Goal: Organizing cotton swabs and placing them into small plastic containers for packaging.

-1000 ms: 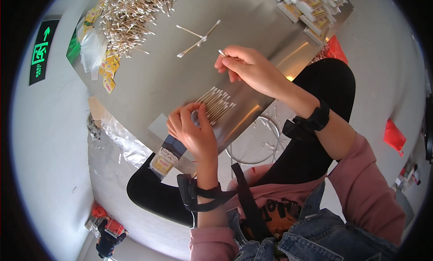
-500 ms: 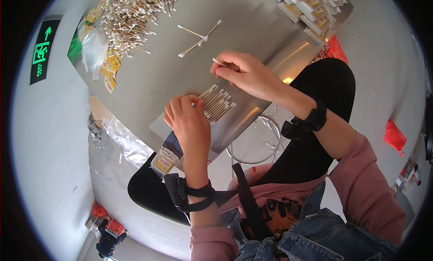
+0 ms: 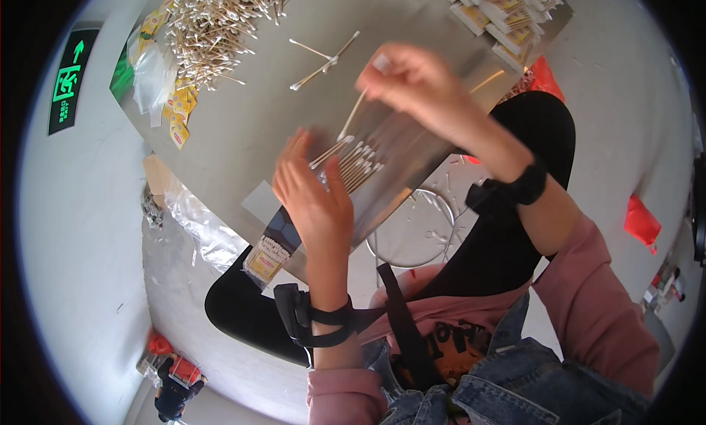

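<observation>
Cotton swab (image 3: pixel 354 114) slants from the right hand (image 3: pixel 413 78), pinched at its far end by thumb and fingers, near tip close above a row of swabs (image 3: pixel 362 165) on the metal table (image 3: pixel 257 127). The left hand (image 3: pixel 312 193), blurred, holds thumb and fingers apart around the row's left end; I cannot tell whether it touches. I would set the swab down parallel, tips level, left fingers fencing the row.
</observation>
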A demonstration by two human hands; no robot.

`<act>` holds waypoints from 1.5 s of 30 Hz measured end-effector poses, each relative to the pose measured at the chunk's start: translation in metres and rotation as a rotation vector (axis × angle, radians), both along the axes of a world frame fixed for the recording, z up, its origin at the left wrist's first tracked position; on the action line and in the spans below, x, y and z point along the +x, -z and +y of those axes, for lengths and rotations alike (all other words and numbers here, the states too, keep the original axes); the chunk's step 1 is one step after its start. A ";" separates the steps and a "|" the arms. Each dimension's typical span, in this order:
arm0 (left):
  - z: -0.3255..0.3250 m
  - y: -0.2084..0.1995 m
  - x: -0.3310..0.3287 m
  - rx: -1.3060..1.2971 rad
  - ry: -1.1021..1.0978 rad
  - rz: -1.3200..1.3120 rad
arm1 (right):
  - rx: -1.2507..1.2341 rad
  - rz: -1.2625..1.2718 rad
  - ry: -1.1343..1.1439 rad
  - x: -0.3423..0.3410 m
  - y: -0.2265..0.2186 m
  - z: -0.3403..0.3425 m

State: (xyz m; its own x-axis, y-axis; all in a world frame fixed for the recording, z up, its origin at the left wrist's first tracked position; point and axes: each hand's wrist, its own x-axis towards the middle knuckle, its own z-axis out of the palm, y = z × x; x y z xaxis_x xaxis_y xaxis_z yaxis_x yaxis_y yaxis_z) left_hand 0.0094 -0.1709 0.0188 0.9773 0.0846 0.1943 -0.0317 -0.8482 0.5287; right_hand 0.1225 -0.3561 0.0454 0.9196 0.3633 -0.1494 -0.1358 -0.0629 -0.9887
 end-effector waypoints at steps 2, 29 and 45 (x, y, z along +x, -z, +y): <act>-0.008 0.008 -0.011 0.093 0.017 -0.008 | 0.196 0.079 0.110 0.009 -0.025 -0.034; -0.025 0.016 -0.077 0.127 0.009 0.123 | -0.455 -0.455 0.120 -0.042 -0.049 -0.043; -0.026 0.032 -0.053 -0.530 -0.112 -0.111 | 0.183 -0.093 0.128 -0.042 0.041 0.034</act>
